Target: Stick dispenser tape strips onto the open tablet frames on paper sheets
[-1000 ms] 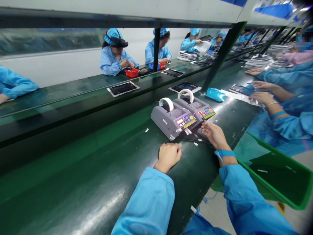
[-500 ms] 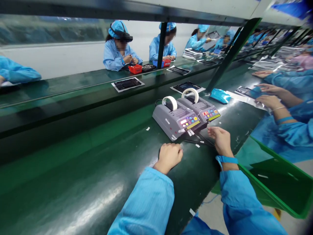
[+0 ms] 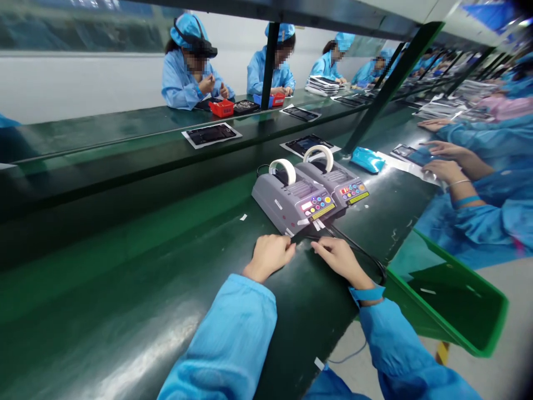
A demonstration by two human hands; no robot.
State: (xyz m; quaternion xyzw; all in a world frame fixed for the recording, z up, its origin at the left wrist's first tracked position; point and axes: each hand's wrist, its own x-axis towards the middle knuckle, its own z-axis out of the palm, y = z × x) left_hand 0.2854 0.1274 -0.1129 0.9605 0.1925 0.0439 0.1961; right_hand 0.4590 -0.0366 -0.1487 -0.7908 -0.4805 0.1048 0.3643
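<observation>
Two grey tape dispensers point(image 3: 272, 203) stand side by side on the green bench, each with a white roll of tape point(image 3: 285, 171) on top and lit buttons on the front. My left hand point(image 3: 268, 256) rests closed on the bench just in front of the nearer dispenser, its fingers curled under and hidden. To its right, my right hand point(image 3: 341, 260) is low over the bench with its fingers bent and thumb pointing left. Whatever its fingertips hold, if anything, is hidden. Small white tape strips point(image 3: 318, 224) hang at the nearer dispenser's front. Black cables point(image 3: 362, 251) run behind my right hand.
A green bin point(image 3: 453, 294) is at the bench's right edge. Behind the dispensers lie a blue packet point(image 3: 367, 160) and a dark panel on white sheet point(image 3: 310, 145). A co-worker's hands point(image 3: 445, 161) are at the right. A slanted green post point(image 3: 391, 89) rises beyond. Co-workers sit opposite.
My right hand has moved left and down, from beside the farther dispenser to near my left hand. My left hand keeps its place at the nearer dispenser. The view has shifted slightly.
</observation>
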